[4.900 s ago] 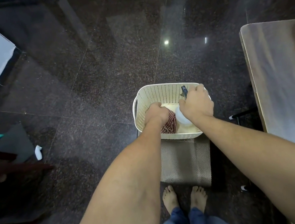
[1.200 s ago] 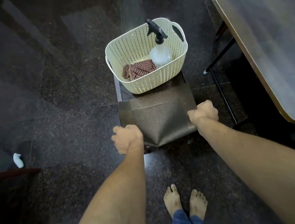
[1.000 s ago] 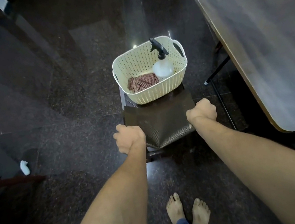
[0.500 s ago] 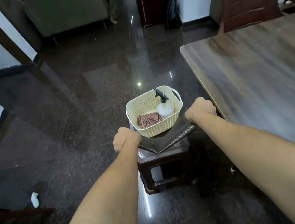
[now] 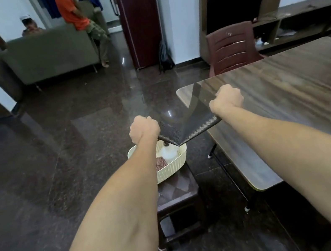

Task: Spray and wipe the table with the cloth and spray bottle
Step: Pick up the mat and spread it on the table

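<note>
Both hands, left [image 5: 144,129] and right [image 5: 226,98], fisted on dark woven-mesh mat [image 5: 184,122], sagging; beneath, half-hidden cream perforated basket [image 5: 174,169], checked cloth [image 5: 160,162].

Dim, bluish indoor light, glare spots on the polished floor [image 5: 99,159] ahead of me – soft sheen across the table [image 5: 289,103], motion blur at the far right edge, wide-angle stretch bowing my forearms – background slightly soft.
</note>
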